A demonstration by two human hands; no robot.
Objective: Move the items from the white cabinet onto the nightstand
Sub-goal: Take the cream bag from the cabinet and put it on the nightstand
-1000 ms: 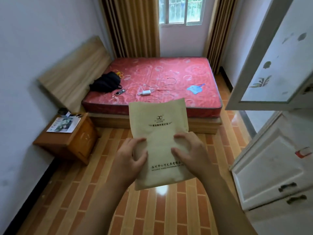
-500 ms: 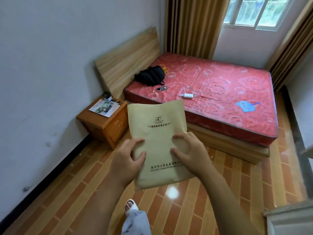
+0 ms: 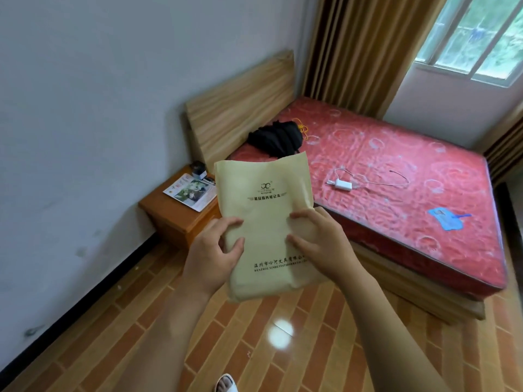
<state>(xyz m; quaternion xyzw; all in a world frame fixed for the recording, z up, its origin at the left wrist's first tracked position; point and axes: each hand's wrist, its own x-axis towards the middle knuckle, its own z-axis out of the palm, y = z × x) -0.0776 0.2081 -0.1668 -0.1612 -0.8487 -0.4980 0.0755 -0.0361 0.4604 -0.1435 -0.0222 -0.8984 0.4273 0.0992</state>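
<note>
Tan pouch (image 3: 266, 222) in both hands, near nightstand (image 3: 172, 213).

A bedroom in a home — the bed (image 3: 396, 179) fills the far side, a bare red patterned mattress on a low wooden frame with a plain wooden headboard (image 3: 240, 106) at its head against the wall. Just beside the bed's head stands a small orange-brown nightstand (image 3: 175, 219) with a magazine on top, and past the bed's far edge hang long tan curtains (image 3: 353, 49) next to a barred window (image 3: 475, 38). A black bag (image 3: 276, 138) and a white charger with its cable (image 3: 343, 184) lie on the mattress — brick-patterned tile floor (image 3: 283, 349) runs along the bed's near side.
</note>
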